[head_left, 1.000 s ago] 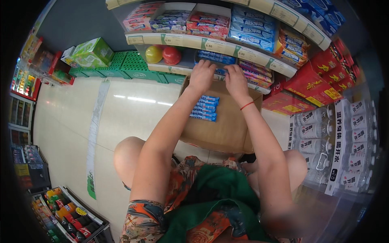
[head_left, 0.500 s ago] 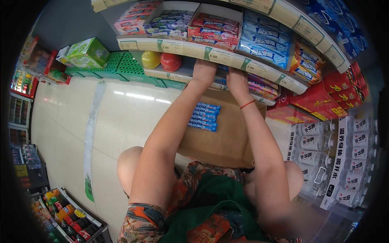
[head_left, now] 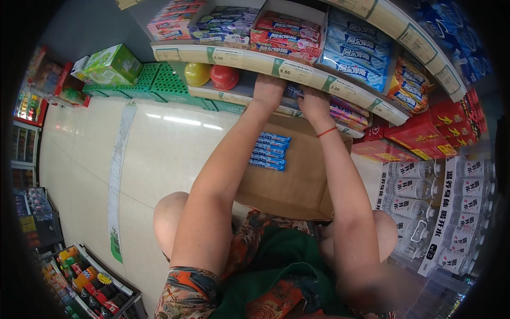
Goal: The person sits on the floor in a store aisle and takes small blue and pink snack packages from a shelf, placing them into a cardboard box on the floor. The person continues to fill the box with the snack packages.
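Blue packs (head_left: 272,152), slim, wrapped: 1 row lying side by side in the cardboard box (head_left: 284,194), partly behind the left forearm, so exact count uncertain. A further bit of blue shows between the hands on the lower shelf (head_left: 219,95); kind too hidden to tell.

Left hand (head_left: 270,89): reaching in under the upper shelf edge (head_left: 226,56), fingers out of sight. Grip cannot be told.

Right hand (head_left: 314,105): beside it, also reaching in, thumb side toward the blue; red cord (head_left: 327,132) at the wrist. Whether the fingers are closed on anything cannot be told.

Step in hand, by judgement: both hands at work together on goods inside the lower shelf. Next move calls for both wrists kept low, clear of the upper shelf edge, and care with neighbouring stock.

Neighbouring stock: 1 yellow ball (head_left: 197,74) and 1 red ball (head_left: 224,77), left of the left hand; colourful packs (head_left: 348,112), just right of the right hand; red cartons (head_left: 438,130) and water bottles (head_left: 408,189), farther right.
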Demonstrator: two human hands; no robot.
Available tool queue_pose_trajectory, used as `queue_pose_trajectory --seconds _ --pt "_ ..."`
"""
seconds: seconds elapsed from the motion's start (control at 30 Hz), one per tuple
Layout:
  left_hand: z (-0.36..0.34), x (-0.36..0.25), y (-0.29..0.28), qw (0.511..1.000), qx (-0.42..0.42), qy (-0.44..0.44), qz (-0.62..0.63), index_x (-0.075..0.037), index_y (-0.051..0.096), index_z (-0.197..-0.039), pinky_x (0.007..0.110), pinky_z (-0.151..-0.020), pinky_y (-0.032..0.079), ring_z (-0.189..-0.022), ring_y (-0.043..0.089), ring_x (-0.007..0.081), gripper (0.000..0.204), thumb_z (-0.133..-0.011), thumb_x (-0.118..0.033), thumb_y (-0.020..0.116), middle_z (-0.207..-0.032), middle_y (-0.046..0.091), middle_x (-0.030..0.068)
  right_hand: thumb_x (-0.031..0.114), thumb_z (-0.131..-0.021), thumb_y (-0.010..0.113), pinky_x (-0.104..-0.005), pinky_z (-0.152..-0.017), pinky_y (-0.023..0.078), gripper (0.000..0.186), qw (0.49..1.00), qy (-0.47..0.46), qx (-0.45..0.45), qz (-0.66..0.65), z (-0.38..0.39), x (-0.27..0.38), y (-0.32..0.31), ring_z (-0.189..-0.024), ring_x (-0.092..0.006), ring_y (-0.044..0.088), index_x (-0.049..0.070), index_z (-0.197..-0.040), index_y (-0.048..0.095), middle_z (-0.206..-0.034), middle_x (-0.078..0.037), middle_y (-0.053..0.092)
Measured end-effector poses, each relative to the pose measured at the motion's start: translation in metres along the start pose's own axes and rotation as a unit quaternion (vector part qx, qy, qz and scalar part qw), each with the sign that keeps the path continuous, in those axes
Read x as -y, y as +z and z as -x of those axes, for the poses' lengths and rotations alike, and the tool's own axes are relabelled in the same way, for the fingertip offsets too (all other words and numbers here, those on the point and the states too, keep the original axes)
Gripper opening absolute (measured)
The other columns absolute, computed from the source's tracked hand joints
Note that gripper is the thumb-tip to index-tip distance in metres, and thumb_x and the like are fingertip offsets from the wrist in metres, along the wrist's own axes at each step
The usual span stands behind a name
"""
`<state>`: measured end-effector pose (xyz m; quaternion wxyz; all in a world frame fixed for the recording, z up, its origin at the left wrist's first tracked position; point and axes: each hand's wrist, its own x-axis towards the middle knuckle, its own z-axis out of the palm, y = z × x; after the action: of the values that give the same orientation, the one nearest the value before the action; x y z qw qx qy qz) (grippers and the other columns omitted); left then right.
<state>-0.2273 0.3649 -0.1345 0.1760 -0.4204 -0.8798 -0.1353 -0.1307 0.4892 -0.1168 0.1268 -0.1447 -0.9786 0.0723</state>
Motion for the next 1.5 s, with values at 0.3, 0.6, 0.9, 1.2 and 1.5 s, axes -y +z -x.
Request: queue_pose_trajectory --seconds 0.3,0.6,0.9,1.2,1.5 --pt "0.018 -0.007 -0.043 0.997 -0.066 0.037 0.007 -0.014 0.058 -0.116 0.041 -0.092 0.040 -0.111 0.050 0.0294 0.040 -0.077 -0.010 0.052 -0.114 0.057 0.0109 0.016 -0.079 0.060 -0.0472 -0.100 0.031 0.030 0.998 0.015 -0.035 -0.057 0.026 0.007 -0.025 -0.106 -0.0303 0.053 0.013 -0.109 0.061 -0.109 -0.011 0.060" --pt "0.058 -0.012 -0.090 0.991 -0.059 0.051 0.105 -0.010 0.059 -0.094 0.037 -0.072 0.047 -0.087 0.054 0.0280 0.025 -0.069 -0.004 0.059 -0.090 0.056 0.0074 0.011 -0.077 0.063 -0.0393 -0.085 0.040 0.020 0.976 -0.104 -0.158 -0.107 0.068 0.024 -0.055 -0.092 -0.0267 0.054 0.011 -0.097 0.063 -0.092 -0.007 0.058" --pt "0.124 -0.016 -0.078 0.990 0.066 0.011 0.127 -0.010 0.058 -0.096 0.039 -0.080 0.047 -0.094 0.055 0.0295 0.027 -0.071 -0.004 0.063 -0.094 0.055 0.0091 0.011 -0.075 0.065 -0.0396 -0.078 0.046 0.021 0.980 -0.119 -0.076 -0.143 0.126 0.031 -0.020 -0.090 -0.0266 0.054 0.011 -0.096 0.062 -0.092 -0.007 0.053" --pt "0.200 -0.027 -0.026 0.963 0.238 -0.074 0.099 -0.006 0.058 -0.097 0.041 -0.084 0.048 -0.099 0.056 0.0331 0.021 -0.078 0.000 0.050 -0.102 0.056 0.0158 0.008 -0.075 0.063 -0.0391 -0.084 0.046 0.022 0.981 -0.126 0.064 -0.132 0.187 0.033 0.037 -0.097 -0.0295 0.053 0.009 -0.096 0.061 -0.094 -0.010 0.054" --pt "0.243 -0.023 0.008 0.935 0.350 -0.060 -0.003 -0.008 0.065 -0.093 0.036 -0.080 0.052 -0.100 0.057 0.0273 0.019 -0.080 -0.007 0.051 -0.102 0.060 0.0126 0.010 -0.075 0.065 -0.0407 -0.085 0.047 0.032 0.965 -0.102 0.211 -0.119 0.223 0.042 0.077 -0.102 -0.0304 0.054 0.009 -0.105 0.055 -0.104 -0.011 0.053"
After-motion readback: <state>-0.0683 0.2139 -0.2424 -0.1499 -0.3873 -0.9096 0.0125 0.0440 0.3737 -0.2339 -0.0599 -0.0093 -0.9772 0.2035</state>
